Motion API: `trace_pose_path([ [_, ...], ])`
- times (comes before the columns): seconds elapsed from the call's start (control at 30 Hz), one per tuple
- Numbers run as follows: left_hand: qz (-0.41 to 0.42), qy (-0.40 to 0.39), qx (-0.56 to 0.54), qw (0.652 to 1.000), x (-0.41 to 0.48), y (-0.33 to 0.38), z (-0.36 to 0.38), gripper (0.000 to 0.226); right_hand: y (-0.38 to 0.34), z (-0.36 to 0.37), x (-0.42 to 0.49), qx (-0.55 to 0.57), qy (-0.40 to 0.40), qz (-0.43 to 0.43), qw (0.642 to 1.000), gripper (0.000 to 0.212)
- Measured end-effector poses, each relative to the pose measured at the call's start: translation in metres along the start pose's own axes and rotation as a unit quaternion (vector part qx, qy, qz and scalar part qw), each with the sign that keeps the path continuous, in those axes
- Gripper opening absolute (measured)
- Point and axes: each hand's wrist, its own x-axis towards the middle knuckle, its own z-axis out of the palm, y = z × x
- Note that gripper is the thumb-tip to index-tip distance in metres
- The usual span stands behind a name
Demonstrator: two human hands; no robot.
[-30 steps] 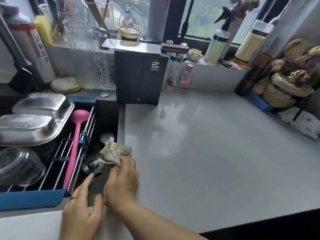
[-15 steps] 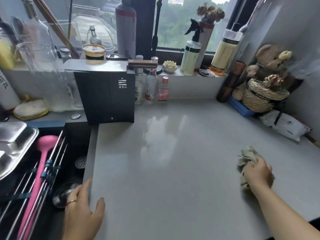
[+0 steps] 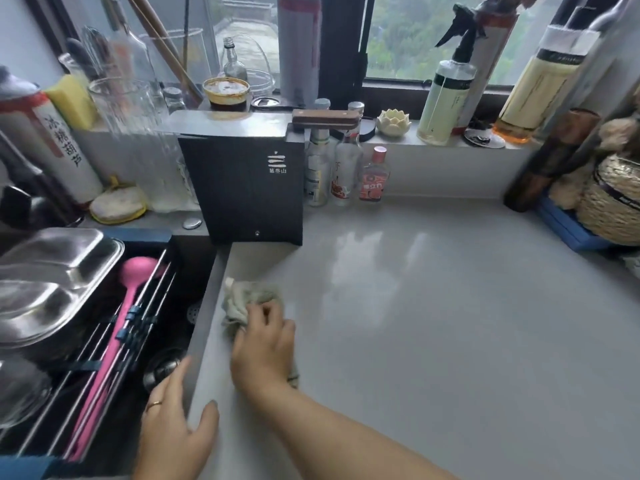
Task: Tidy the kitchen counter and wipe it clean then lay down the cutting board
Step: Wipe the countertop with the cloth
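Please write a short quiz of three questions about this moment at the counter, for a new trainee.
1. True or false: the right hand presses a cloth on the counter.
2. The pink ladle lies where? A) on the windowsill B) on the sink rack C) on the counter
3. Fill in: the left hand rests at the edge between counter and ____.

Key: 1 true; 2 B; 3 sink.
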Motion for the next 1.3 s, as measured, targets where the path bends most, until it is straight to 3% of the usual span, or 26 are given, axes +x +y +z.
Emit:
trace_pose_path([
  [0.1,0.008,0.006,-0.004,1.000,0.005,-0.009,-0.005,0.071,-0.032,0.016,0.003,0.069,-0.041,-0.015,0.997,0.037],
  [0.23,0.008,-0.007,-0.017,1.000,0.011,-0.022,-0.011,0.065,-0.011,-0.021,0.020,0.174,-0.005,0.028,0.984,0.031],
  [0.33,-0.007,-0.020,-0.030,0.999,0.016,-0.021,-0.005,0.065,0.045,-0.076,0.046,0.120,0.090,0.060,0.987,0.024],
  [0.43,-0.015,-0.016,-0.034,0.999,0.020,-0.017,0.003,0.065,0.112,-0.131,0.070,0.028,0.175,0.152,0.972,0.025],
  [0.57,-0.023,0.004,-0.021,0.999,0.024,-0.020,0.009,0.069,0.147,-0.141,0.083,-0.048,0.198,0.240,0.949,0.030],
  [0.67,-0.015,0.005,0.000,1.000,0.024,-0.023,0.011,0.072,0.115,-0.103,0.094,-0.048,0.186,0.182,0.964,0.031],
  [0.83,-0.002,0.004,-0.010,1.000,0.022,-0.024,0.010,0.073,0.020,-0.027,0.096,-0.021,0.079,0.041,0.996,0.033],
  [1.07,0.017,0.010,-0.048,0.999,0.023,-0.023,0.007,0.074,-0.069,0.026,0.067,0.057,-0.096,-0.052,0.992,0.036],
  [1.2,0.025,0.020,-0.051,0.998,0.021,-0.022,0.006,0.080,-0.049,-0.008,0.047,0.163,-0.024,-0.026,0.986,0.030],
  [1.3,0.028,0.005,-0.039,0.999,0.020,-0.023,0.006,0.079,0.007,-0.055,0.017,0.127,0.074,0.004,0.989,0.027],
])
